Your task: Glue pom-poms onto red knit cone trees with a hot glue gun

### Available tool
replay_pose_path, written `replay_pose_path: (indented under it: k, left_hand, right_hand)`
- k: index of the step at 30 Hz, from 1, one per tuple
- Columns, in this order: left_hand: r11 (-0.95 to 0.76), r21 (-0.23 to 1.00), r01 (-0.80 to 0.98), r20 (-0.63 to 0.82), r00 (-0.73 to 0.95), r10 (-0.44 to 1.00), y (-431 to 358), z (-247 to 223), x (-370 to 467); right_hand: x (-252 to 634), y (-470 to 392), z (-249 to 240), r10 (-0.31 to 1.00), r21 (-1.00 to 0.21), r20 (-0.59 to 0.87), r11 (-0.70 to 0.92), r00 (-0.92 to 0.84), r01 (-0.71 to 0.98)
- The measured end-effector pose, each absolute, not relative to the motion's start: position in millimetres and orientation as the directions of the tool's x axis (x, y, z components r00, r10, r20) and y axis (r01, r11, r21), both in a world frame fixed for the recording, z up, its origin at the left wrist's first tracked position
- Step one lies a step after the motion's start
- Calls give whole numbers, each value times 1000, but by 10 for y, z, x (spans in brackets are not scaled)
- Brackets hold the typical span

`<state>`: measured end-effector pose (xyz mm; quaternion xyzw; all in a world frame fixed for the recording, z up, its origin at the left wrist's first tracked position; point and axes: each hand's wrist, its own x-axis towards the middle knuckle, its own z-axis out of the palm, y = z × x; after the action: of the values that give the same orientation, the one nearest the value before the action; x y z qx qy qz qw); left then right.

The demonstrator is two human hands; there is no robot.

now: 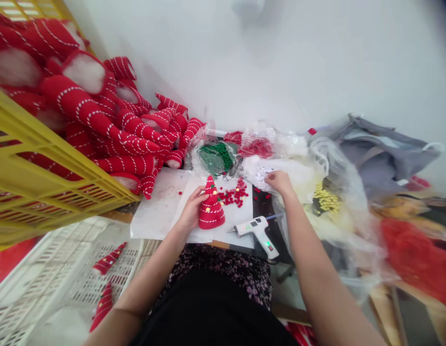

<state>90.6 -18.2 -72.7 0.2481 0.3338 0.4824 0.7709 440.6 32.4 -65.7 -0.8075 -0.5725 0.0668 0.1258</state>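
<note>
- Over the white paper point(158, 206), near its front edge: cone point(211, 215), red, white stitch lines spiralling round it, small balls dotted on it. Tip up, roughly upright; whether its base touches the paper, cannot tell.
- Left hand point(192, 207): closed round the cone's left side, thumb and fingers gripping.
- Right hand point(279, 182): fingertips drawn together at the white balls point(262, 173); whether one is pinched, cannot tell.
- Handling (judged): light, soft, some give; cloth unlikely to slip. Best hold: low on the wide body, clear of the balls, which may knock off. Tip narrow, probably bends.
- Yellow crate point(14, 168): heaped with striped rolls point(89, 115), white fluff at open ends; heap spills past the rim.
- White crate point(116, 275): two decorated cones point(109, 259) lying on their sides.
- Clear bag point(196, 161): green balls point(217, 156). Beside it, bagged red balls point(257, 146).
- Right-hand plastic bag point(355, 233): yellow balls point(327, 198).
- Loose red balls point(239, 196) lie on the paper; glue gun point(254, 227) just right of the cone.
</note>
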Motion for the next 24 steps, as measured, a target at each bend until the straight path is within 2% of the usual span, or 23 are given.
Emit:
replay_pose_path:
  k: [8, 15, 19, 22, 24]
  left_hand:
    - [422, 700, -577, -275, 328, 904, -171, -724, 945]
    - [421, 697, -581, -265, 337, 903, -192, -723, 932]
    - [433, 677, -595, -280, 336, 899, -168, -756, 878]
    - [432, 664, -610, -290, 323, 901, -158, -763, 869]
    - [432, 665, -609, -283, 330, 900, -169, -747, 881]
  right_hand:
    - [4404, 51, -629, 929, -326, 151, -275, 337, 904]
    - [4188, 180, -642, 957, -338, 128, -203, 259, 919]
    - [4024, -1, -523, 925, -375, 222, -211, 309, 903]
    - [3698, -280, -416, 926, -488, 278, -92, 254, 868]
    - [3377, -488, -364, 940, -684, 318, 136, 126, 716]
